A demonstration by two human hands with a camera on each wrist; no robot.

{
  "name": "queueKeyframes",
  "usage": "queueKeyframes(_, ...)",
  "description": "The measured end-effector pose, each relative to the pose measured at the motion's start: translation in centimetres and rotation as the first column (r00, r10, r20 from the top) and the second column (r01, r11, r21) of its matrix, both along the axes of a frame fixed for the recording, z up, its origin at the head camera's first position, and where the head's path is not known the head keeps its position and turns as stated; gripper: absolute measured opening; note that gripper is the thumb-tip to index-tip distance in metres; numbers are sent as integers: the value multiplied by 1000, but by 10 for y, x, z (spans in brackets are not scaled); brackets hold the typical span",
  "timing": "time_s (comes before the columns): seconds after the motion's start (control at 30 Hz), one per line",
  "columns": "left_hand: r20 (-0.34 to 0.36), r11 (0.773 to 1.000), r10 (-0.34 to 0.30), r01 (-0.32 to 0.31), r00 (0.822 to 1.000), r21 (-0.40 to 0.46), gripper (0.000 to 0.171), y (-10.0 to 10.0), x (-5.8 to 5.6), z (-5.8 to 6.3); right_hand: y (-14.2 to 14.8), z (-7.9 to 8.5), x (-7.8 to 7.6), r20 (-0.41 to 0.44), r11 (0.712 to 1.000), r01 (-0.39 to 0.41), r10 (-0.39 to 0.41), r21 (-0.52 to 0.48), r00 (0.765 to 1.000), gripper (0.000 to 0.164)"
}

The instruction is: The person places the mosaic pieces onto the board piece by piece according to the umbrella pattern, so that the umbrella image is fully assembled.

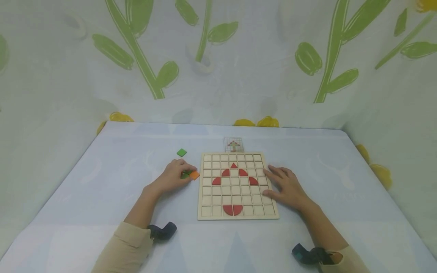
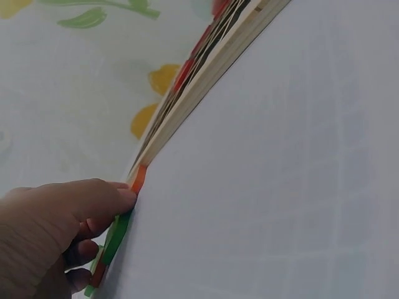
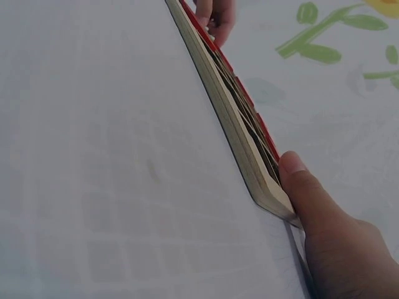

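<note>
White leaf-printed walls surround the pale table. On it I observe the wooden grid board; the left hand pinches an orange tile just beside it, the right hand, spread, touches its right edge.

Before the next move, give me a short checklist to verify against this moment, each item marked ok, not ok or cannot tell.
1. Board lying flat: ok.
2. Right hand at the board's right edge: ok, fingertips and thumb rest there.
3. Picture card in sight: ok, face up at the board's far edge.
4. Red pieces seated in squares: ok, seven in place.
5. Left hand gripping one piece firmly: cannot tell; its fingers are at the orange piece and green ones.
6. Any green or orange piece on the board: not ok; none is there.
</note>
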State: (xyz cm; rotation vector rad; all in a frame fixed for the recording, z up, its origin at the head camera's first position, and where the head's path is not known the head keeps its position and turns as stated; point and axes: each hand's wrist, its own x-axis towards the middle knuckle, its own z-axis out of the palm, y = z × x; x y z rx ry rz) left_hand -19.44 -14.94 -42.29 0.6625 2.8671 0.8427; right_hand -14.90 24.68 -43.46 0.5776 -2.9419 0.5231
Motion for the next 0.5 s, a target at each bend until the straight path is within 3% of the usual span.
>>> queueKeyframes(0.2,-17,999,26,-26,1000,-19,23,0,1,-1,-1,1,1,-2,1000,-3,3,1,1000,73)
queueKeyframes(0.5,-61,1000,6,-7,998,-18,24,0,2,2,-1,1,1,0,1000,-2,2,-9,1000,72)
